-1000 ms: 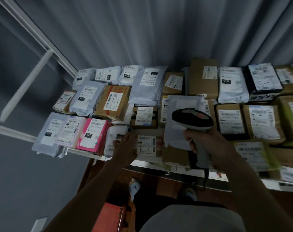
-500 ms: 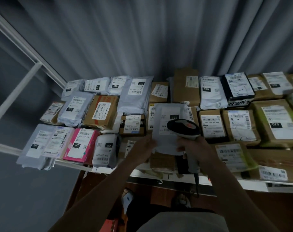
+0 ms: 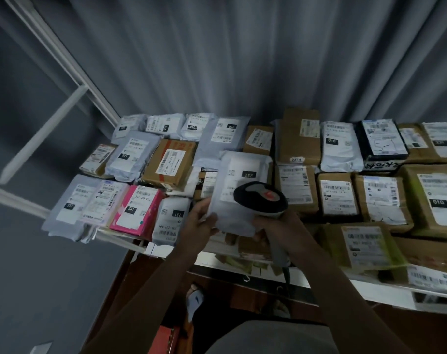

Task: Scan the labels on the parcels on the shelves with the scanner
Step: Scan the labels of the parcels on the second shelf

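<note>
Head view, nearest first: right hand (image 3: 281,226) wrapped round the grey grip of the scanner (image 3: 262,201), dark head with a red mark tipped forward over the lower part of a white mailer (image 3: 239,190). Left hand (image 3: 200,222) just beside it, pinching the lower left edge of that same mailer, thumb on top, label facing up with a black "231" patch. Under both hands, white front edge of the shelf (image 3: 370,284), crowded with labelled parcels. Left of the left hand: small white bag (image 3: 170,217) marked 231, then a pink parcel (image 3: 135,210), then pale mailers at the shelf end. Right of the right hand: brown box (image 3: 362,247) with a barcoded label near the front, a row of brown cartons behind it. Beyond the held mailer: taped cardboard box (image 3: 170,163), tall upright carton (image 3: 300,136) with a "2214" tag, white bag marked 010, dark parcel (image 3: 383,140). Farthest back, grey pleated curtain (image 3: 217,60).
</note>
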